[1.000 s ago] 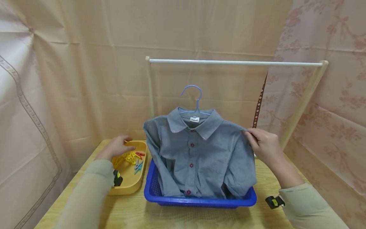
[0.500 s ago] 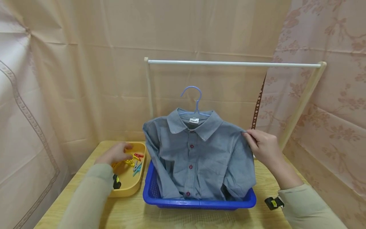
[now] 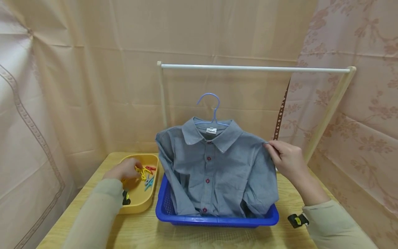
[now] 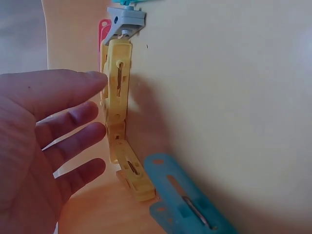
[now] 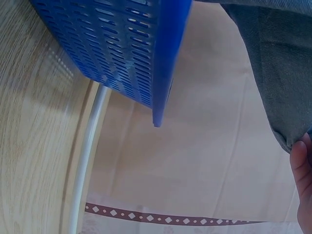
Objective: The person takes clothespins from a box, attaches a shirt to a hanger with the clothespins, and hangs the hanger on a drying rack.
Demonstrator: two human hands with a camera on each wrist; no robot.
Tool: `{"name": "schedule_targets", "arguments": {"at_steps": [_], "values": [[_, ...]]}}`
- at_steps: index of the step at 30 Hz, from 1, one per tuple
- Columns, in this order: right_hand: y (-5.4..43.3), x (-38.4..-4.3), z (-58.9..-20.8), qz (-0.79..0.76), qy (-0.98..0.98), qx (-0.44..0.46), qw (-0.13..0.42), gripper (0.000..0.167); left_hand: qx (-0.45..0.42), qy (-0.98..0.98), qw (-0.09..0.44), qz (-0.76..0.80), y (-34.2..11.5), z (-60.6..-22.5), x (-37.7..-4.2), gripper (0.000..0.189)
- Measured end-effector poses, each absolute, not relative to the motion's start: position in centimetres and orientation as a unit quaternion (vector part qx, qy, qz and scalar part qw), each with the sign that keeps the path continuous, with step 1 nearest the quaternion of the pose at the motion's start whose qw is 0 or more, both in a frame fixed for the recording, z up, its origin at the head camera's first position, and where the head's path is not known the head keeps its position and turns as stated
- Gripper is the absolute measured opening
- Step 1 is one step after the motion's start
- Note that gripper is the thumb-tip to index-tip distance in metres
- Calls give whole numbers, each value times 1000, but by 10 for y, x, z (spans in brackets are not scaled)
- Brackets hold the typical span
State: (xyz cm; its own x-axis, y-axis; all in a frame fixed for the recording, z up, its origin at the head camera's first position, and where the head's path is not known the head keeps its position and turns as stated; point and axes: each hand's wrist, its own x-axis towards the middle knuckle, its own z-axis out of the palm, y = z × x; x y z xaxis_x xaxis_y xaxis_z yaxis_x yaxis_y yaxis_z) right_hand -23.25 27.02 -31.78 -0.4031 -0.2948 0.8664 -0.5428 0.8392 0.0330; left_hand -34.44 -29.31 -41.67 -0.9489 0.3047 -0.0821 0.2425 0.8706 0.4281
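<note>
- the left hand [image 3: 125, 168] was down inside the yellow tray [image 3: 133, 206], its fingers loosely bent and spread apart, thumb tip right at the edge of a yellow clothespin [image 4: 119, 80]; whether a fingertip lay behind that clip could not be told.
- the right hand [image 3: 289, 159] pinched the grey shirt [image 3: 227, 166] at the shoulder on the right, thumb and fingers closed on a small fold of cloth.
- the grey shirt stood upright, its lower part and sleeves down inside the blue basket [image 3: 214, 220], its collar and shoulders well above the rim.
- the blue hanger [image 3: 218, 103] sat inside the shirt, its hook rising out of the collar, below the level of the bar and apart from it.
- a white label [image 3: 211, 130] showed inside the collar, and red buttons [image 3: 207, 181] ran down the front.
- beside the yellow pegs in the tray lay a red clothespin [image 3: 151, 168] and blue clothespins [image 3: 150, 183].
- the tray rested on the wooden table [image 3: 146, 235], just left of the basket.
- the rack [image 3: 255, 68], with a white bar on pale posts, stood behind the basket.
- beige curtain [image 3: 124, 69] hung at the back, with floral cloth [image 3: 367, 86] to the right.
- both arms wore pale green sleeves [image 3: 97, 207].
</note>
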Motion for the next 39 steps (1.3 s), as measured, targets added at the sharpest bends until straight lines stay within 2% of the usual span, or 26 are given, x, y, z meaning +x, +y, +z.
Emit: {"name": "schedule_targets", "arguments": {"at_steps": [5, 32, 39], "values": [[270, -232, -318, 130, -828, 251, 483, 12, 136, 967, 80, 201, -293, -419, -346, 29], [270, -232, -318, 125, -822, 265, 489, 12, 104, 971, 104, 191, -289, -416, -337, 41], [271, -232, -321, 127, -826, 259, 485, 11, 129, 964, 87, 216, -295, -417, -340, 39]]}}
